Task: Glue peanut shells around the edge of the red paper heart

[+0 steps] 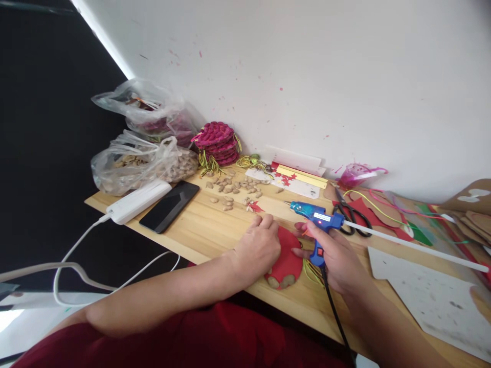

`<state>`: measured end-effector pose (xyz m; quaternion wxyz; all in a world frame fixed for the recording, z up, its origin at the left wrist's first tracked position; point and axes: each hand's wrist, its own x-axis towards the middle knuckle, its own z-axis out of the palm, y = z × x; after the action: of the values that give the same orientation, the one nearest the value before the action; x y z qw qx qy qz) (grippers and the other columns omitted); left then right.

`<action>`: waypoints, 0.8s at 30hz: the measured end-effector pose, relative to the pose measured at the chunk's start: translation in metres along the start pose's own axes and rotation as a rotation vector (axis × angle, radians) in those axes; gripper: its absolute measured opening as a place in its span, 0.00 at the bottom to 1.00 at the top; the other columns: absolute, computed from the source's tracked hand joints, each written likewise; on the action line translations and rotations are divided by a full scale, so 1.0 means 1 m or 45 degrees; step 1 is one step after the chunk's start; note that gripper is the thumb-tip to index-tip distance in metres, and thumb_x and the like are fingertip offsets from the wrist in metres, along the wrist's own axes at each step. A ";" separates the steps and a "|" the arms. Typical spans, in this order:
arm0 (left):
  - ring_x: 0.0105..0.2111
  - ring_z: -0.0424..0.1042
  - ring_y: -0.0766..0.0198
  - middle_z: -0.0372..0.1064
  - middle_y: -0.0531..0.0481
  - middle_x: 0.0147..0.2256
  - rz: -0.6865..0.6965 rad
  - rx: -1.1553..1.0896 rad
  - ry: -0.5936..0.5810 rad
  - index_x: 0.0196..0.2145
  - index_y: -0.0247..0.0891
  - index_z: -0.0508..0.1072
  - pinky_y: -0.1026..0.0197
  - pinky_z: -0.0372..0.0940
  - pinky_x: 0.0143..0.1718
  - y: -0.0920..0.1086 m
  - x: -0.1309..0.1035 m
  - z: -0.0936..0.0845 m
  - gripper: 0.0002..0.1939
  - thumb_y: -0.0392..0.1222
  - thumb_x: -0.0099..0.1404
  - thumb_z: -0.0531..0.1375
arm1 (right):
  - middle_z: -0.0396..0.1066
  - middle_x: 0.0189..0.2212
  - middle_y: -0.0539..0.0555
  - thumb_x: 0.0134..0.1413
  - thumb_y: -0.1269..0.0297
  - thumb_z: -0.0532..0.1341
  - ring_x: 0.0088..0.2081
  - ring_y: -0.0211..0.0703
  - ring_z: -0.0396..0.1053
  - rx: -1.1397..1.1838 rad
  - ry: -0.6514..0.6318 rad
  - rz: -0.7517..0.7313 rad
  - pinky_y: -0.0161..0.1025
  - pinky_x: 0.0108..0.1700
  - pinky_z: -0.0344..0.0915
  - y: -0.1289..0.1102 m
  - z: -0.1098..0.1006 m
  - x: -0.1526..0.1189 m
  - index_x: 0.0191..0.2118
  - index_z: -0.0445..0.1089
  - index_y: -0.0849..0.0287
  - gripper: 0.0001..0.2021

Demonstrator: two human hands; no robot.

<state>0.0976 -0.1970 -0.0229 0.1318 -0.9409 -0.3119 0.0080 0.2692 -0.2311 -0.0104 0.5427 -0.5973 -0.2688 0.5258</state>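
Observation:
My right hand (343, 260) is wrapped round the handle of a blue hot glue gun (320, 217). Its nozzle points left, a long white glue stick (414, 243) sticks out of the back, and a small red light glows on its body. Below the gun lies a red round piece (287, 255) with pale nut shells (287, 280) along its lower edge and yellow-green strings (313, 273) at its right. My left hand (261, 248) is closed at the disc's left side, fingers curled; whatever they hold is hidden.
Loose nut shells (230, 186) lie beyond my hands. Behind them stand a stack of magenta shell-covered discs (217, 143) and bags of shells (141, 163). A phone (169, 207) and white power strip (140, 201) lie left; black scissors (351, 217) and a stained white sheet (433, 296) lie right.

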 end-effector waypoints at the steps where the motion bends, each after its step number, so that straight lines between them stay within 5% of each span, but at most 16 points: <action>1: 0.45 0.68 0.47 0.72 0.38 0.39 0.000 -0.002 0.000 0.38 0.33 0.82 0.48 0.65 0.45 0.000 0.000 0.000 0.08 0.39 0.68 0.63 | 0.75 0.41 0.57 0.38 0.48 0.78 0.49 0.55 0.73 0.000 -0.003 -0.002 0.41 0.29 0.80 0.000 0.000 0.000 0.39 0.78 0.56 0.24; 20: 0.48 0.68 0.45 0.74 0.35 0.40 -0.055 -0.068 -0.137 0.39 0.31 0.82 0.48 0.64 0.46 0.007 0.007 -0.013 0.12 0.42 0.70 0.62 | 0.76 0.43 0.56 0.35 0.47 0.79 0.49 0.56 0.74 -0.013 0.023 -0.028 0.41 0.28 0.80 -0.003 -0.005 0.004 0.39 0.78 0.54 0.25; 24: 0.45 0.70 0.49 0.76 0.39 0.39 -0.188 -0.232 -0.013 0.42 0.30 0.79 0.50 0.65 0.47 -0.012 0.003 -0.024 0.10 0.37 0.70 0.59 | 0.75 0.43 0.55 0.35 0.45 0.79 0.50 0.56 0.73 -0.008 -0.005 -0.043 0.42 0.29 0.81 -0.001 -0.008 0.005 0.40 0.78 0.54 0.26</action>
<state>0.0956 -0.1920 0.0036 0.0442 -0.9234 -0.3805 -0.0253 0.2786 -0.2291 -0.0121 0.5489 -0.5934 -0.2817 0.5169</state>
